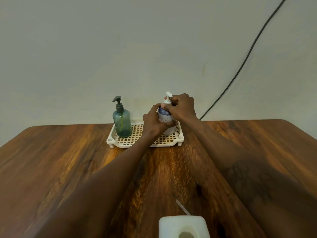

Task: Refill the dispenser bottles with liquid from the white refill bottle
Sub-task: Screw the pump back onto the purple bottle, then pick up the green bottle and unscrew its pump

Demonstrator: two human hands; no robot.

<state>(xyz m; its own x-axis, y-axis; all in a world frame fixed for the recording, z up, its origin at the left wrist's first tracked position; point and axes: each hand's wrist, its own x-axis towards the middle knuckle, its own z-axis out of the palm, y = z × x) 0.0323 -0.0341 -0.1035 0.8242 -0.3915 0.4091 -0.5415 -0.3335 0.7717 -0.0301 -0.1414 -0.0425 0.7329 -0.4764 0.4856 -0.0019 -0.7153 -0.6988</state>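
Both forearms are stretched forward over the wooden table (68, 169). The white dispenser bottle (166, 115), at the right end of the tray (137, 143), is gripped round its body by the left hand (154, 120); its pump neck is pinched by the right hand (182, 108). Its label print cannot be read. The white refill bottle (181, 225) is seen at the near edge

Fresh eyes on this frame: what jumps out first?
Both hands meet at the white pump bottle on the right of the tray at the table's far edge: the left hand grips its body, the right hand its pump neck. A green pump bottle stands untouched on the tray's left, and the white refill bottle sits open at the near edge.
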